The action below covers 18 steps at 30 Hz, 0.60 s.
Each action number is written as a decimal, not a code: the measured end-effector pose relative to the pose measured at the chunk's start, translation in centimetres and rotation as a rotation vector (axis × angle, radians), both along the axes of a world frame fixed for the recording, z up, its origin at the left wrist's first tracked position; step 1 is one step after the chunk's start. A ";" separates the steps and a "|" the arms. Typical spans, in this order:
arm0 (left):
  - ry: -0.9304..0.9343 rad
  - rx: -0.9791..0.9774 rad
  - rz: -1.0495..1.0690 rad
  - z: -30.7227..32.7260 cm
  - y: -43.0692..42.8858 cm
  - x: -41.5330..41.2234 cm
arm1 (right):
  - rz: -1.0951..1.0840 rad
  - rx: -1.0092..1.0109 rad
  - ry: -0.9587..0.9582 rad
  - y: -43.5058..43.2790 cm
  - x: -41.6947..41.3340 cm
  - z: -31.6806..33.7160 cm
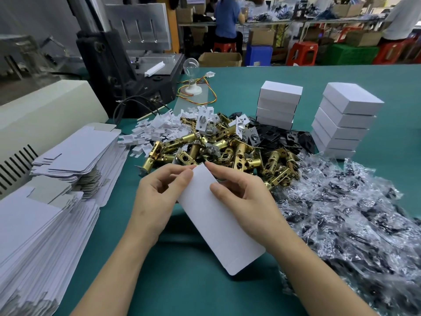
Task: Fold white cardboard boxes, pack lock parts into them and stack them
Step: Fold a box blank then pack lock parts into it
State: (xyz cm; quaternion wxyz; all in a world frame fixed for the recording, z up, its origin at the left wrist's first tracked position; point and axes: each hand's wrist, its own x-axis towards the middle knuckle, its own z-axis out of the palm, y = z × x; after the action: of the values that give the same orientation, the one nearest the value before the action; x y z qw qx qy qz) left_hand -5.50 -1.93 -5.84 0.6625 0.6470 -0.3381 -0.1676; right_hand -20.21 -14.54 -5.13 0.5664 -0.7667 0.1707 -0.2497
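Both hands are holding a flat white box blank (218, 220) above the near counter (193, 281); the left hand (157, 197) and right hand (241, 192) are pinching its far end with fingers clamped. Folding seems to be starting; next, opening the blank into a box.

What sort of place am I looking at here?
Probably a factory packing bench: a heap of brass latch bolts, stacks of flat box blanks, folded white boxes piled up, and the left hand and right hand gripping a loose blank.
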 end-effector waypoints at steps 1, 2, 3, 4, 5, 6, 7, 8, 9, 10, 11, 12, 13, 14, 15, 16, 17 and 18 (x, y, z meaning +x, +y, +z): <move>-0.030 -0.005 0.006 0.0 0.0 -0.1 | 0.003 0.003 -0.005 0.0 0.0 0.0; -0.053 -0.012 0.010 0.0 0.1 -0.1 | 0.006 0.007 -0.010 0.1 0.0 0.0; -0.071 -0.020 0.014 0.0 0.1 -0.1 | 0.009 0.010 -0.015 0.1 0.0 0.0; -0.086 -0.027 0.017 -0.1 0.2 -0.2 | 0.012 0.012 -0.019 0.2 0.1 0.0; -0.103 -0.029 0.021 -0.1 0.2 -0.2 | 0.014 0.014 -0.022 0.2 0.1 0.0; -0.124 -0.028 0.026 -0.1 0.3 -0.2 | 0.016 0.016 -0.022 0.2 0.1 0.0; -0.141 -0.025 0.030 -0.2 0.3 -0.2 | 0.019 0.016 -0.021 0.2 0.1 0.0; -0.153 -0.024 0.032 -0.2 0.3 -0.2 | 0.023 0.013 -0.018 0.2 0.1 0.0; -0.159 -0.023 0.034 -0.2 0.2 -0.2 | 0.029 0.011 -0.014 0.1 0.1 0.0; -0.164 -0.022 0.035 -0.2 0.2 -0.2 | 0.037 0.013 -0.011 0.1 0.0 0.0; -0.170 -0.019 0.037 -0.3 0.2 -0.2 | 0.045 0.018 -0.010 0.1 0.0 0.0; -0.176 -0.017 0.036 -0.3 0.3 -0.2 | 0.051 0.026 -0.010 0.0 0.0 0.1; -0.183 -0.015 0.032 -0.3 0.3 -0.2 | 0.054 0.036 -0.011 0.0 0.0 0.1; -0.188 -0.014 0.027 -0.4 0.3 -0.2 | 0.058 0.044 -0.012 0.0 0.0 0.1; -0.191 -0.015 0.025 -0.4 0.3 -0.2 | 0.064 0.049 -0.011 0.0 0.0 0.1; -0.190 -0.017 0.023 -0.3 0.3 -0.2 | 0.070 0.053 -0.010 0.0 0.0 0.1; -0.190 -0.017 0.025 -0.3 0.3 -0.2 | 0.074 0.055 -0.008 0.0 0.0 0.1; -0.192 -0.018 0.028 -0.3 0.3 -0.2 | 0.074 0.055 -0.007 0.0 0.1 0.0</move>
State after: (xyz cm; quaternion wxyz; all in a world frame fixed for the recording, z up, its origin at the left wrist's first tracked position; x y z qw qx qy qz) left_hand -5.72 -1.58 -6.18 0.6350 0.6589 -0.3924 -0.0926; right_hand -20.15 -14.56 -5.10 0.5965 -0.7558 0.1468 -0.2265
